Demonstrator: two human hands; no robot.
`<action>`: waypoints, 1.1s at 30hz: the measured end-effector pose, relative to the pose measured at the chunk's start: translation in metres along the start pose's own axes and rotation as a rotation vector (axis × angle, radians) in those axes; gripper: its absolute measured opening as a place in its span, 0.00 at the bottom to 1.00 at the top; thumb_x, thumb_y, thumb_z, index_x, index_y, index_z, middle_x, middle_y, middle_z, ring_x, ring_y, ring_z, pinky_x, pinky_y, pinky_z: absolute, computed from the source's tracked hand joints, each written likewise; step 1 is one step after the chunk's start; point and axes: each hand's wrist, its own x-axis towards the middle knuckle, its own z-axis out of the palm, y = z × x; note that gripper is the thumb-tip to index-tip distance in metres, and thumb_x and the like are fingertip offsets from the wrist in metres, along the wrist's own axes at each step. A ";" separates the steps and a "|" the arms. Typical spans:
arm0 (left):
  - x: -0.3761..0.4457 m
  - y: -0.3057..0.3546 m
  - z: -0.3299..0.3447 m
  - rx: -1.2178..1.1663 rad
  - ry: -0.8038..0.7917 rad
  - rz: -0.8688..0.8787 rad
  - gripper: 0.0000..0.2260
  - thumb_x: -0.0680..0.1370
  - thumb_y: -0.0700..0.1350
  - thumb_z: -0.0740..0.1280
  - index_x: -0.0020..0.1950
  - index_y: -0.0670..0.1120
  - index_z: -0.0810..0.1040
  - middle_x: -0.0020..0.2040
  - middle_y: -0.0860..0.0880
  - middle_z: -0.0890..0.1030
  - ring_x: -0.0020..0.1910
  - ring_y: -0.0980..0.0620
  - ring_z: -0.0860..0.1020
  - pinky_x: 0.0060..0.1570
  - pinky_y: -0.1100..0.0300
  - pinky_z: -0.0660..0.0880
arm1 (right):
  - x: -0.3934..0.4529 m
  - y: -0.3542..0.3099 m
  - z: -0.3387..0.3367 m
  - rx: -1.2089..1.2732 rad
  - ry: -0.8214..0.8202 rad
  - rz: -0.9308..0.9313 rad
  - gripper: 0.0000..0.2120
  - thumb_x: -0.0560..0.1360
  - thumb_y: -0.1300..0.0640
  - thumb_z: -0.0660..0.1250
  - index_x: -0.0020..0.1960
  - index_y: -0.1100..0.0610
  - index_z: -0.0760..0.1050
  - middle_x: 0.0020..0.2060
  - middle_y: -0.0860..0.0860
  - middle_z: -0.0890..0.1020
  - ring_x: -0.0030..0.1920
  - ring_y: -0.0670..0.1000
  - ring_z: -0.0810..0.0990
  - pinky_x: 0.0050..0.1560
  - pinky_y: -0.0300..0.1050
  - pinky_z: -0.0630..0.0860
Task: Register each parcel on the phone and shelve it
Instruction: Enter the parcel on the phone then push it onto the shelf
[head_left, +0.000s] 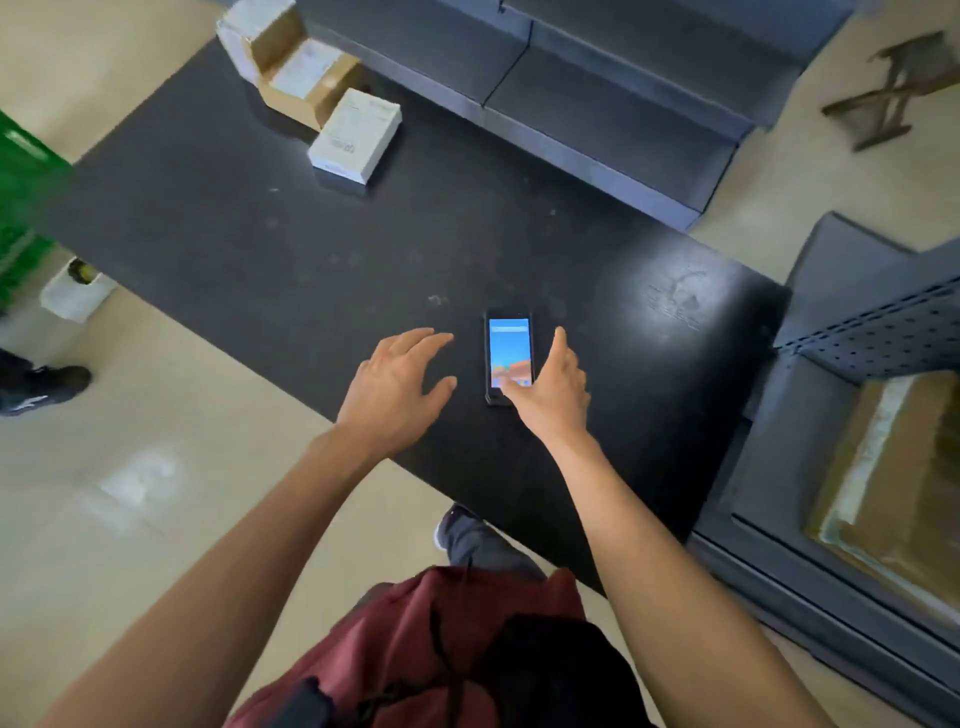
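A phone (509, 353) with a lit screen lies flat on the black table (291, 249), near its front edge. My right hand (553, 384) reaches over the phone's lower right corner, with the thumb at its bottom edge and a finger along its right side. My left hand (397, 382) hovers open, fingers spread, just left of the phone and not touching it. At the table's far left end stand three parcels: a white box (356, 136), a brown cardboard box (306, 78) and a white-topped box (254, 26) behind it.
Grey metal shelves (597, 93) run behind the table. A second shelf unit (831, 415) at the right holds a taped brown parcel (898, 478). A green crate (21, 208) and a small white bin (78, 291) are on the left. A wooden stool (893, 88) stands far right.
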 end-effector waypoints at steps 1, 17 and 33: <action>0.008 -0.002 -0.002 -0.001 -0.007 0.003 0.24 0.81 0.52 0.66 0.77 0.53 0.68 0.76 0.50 0.70 0.76 0.46 0.65 0.73 0.44 0.66 | 0.006 -0.003 0.004 0.023 -0.003 0.018 0.51 0.71 0.41 0.74 0.82 0.54 0.48 0.77 0.56 0.63 0.73 0.63 0.67 0.68 0.64 0.68; 0.100 -0.019 -0.017 -0.040 -0.134 0.184 0.21 0.80 0.49 0.68 0.73 0.50 0.74 0.72 0.49 0.75 0.72 0.46 0.70 0.71 0.51 0.66 | 0.028 -0.020 0.060 -0.074 -0.029 0.239 0.54 0.69 0.37 0.76 0.81 0.55 0.48 0.74 0.56 0.61 0.70 0.59 0.65 0.62 0.63 0.73; 0.178 -0.106 -0.084 -0.161 -0.354 0.316 0.20 0.81 0.49 0.68 0.73 0.52 0.74 0.72 0.53 0.75 0.72 0.52 0.69 0.70 0.60 0.62 | 0.072 -0.111 0.056 0.020 0.018 0.502 0.55 0.65 0.48 0.80 0.80 0.47 0.47 0.68 0.55 0.71 0.69 0.59 0.71 0.64 0.61 0.70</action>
